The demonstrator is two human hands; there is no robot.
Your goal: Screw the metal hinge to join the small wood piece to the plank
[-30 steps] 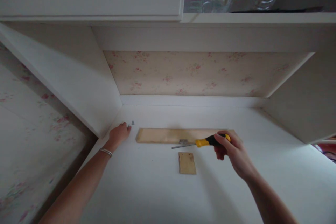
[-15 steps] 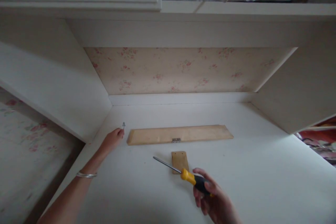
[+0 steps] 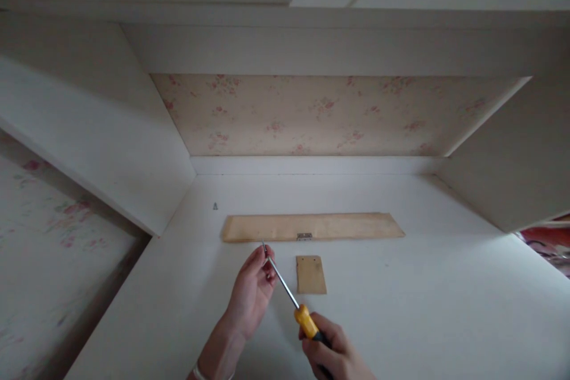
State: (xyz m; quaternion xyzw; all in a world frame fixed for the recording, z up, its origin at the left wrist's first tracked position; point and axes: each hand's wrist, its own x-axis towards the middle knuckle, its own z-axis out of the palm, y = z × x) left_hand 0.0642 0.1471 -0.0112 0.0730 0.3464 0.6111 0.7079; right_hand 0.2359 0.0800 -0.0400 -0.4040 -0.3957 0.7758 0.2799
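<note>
Above white desk (image 3: 401, 309), right hand (image 3: 332, 353) gripping yellow-black screwdriver (image 3: 291, 297), left fingers (image 3: 262, 258) pinching its tip

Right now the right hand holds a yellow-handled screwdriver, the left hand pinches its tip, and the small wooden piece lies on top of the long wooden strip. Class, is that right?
Not quite. In the head view the small wooden piece lies on the white surface in front of the long wooden strip, apart from it. The rest holds.
</note>
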